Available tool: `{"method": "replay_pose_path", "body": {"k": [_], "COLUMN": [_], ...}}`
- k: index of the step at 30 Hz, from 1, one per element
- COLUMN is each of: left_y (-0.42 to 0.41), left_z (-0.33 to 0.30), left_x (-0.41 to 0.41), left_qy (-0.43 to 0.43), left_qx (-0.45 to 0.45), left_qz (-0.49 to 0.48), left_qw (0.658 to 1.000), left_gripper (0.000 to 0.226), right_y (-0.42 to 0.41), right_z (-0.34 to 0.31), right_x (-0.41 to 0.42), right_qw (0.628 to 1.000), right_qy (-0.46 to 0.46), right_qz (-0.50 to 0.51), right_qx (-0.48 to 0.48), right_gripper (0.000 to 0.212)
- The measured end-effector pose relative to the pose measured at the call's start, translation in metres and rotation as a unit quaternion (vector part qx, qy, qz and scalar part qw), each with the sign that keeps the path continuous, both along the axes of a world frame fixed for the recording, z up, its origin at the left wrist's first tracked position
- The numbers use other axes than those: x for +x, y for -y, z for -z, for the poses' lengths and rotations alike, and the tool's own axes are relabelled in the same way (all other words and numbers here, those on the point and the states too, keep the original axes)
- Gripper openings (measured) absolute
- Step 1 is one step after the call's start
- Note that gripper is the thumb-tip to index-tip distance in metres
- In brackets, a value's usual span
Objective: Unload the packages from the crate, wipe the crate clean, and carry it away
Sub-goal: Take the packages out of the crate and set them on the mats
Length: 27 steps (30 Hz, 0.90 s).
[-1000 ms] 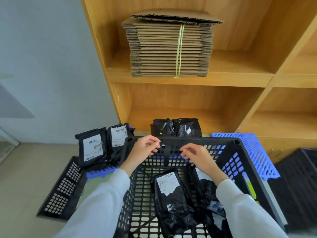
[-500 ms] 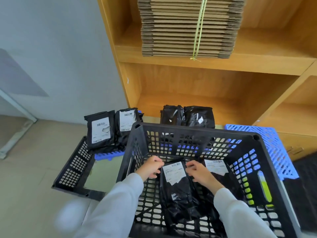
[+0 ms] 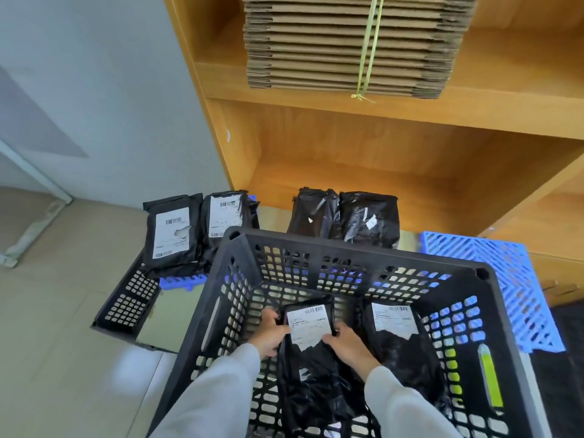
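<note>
My left hand [image 3: 268,335] and right hand [image 3: 349,343] grip opposite edges of the black plastic mailer package [image 3: 311,361] lying inside the black perforated plastic crate [image 3: 357,248]. Its white shipping label [image 3: 309,324] carries a barcode; the smaller print is illegible. A second labelled black package [image 3: 401,346] lies at 3 o'clock, just beside it.
</note>
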<state>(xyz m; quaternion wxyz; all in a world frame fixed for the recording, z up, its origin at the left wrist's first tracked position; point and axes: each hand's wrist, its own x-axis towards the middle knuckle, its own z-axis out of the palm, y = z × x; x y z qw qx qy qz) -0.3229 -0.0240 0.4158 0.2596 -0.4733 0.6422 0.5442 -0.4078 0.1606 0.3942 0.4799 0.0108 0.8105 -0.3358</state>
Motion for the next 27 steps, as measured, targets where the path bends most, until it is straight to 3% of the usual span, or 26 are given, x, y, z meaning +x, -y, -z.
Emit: {"method": "replay_pose_path", "body": {"k": [5, 12, 16, 22, 27], "left_y": [-0.007, -0.007, -0.003, 0.003, -0.002], "left_z": [-0.007, -0.024, -0.045, -0.081, -0.108], "left_x": [-0.005, -0.008, 0.001, 0.013, 0.016], "left_qy": [0.013, 0.0, -0.037, -0.115, -0.186], "left_qx": [0.034, 0.071, 0.078, 0.07, 0.053], "left_qz": [0.005, -0.071, -0.094, -0.074, -0.052], "left_qw": [0.999, 0.995, 0.992, 0.988, 0.98], "left_gripper": [0.047, 0.05, 0.039, 0.026, 0.017], "right_y": [0.0, 0.006, -0.001, -0.004, -0.026], "right_z": [0.015, 0.0, 0.005, -0.074, -0.118], "right_x": [0.001, 0.004, 0.005, 0.015, 0.015], "right_qw": [0.998, 0.991, 0.983, 0.972, 0.951], "right_qy": [0.01, -0.034, -0.059, -0.099, -0.163], "right_qz": [0.055, 0.091, 0.104, 0.097, 0.147], "right_qx": [-0.028, -0.091, -0.138, -0.191, -0.218], "right_gripper": [0.037, 0.022, 0.033, 0.031, 0.031]}}
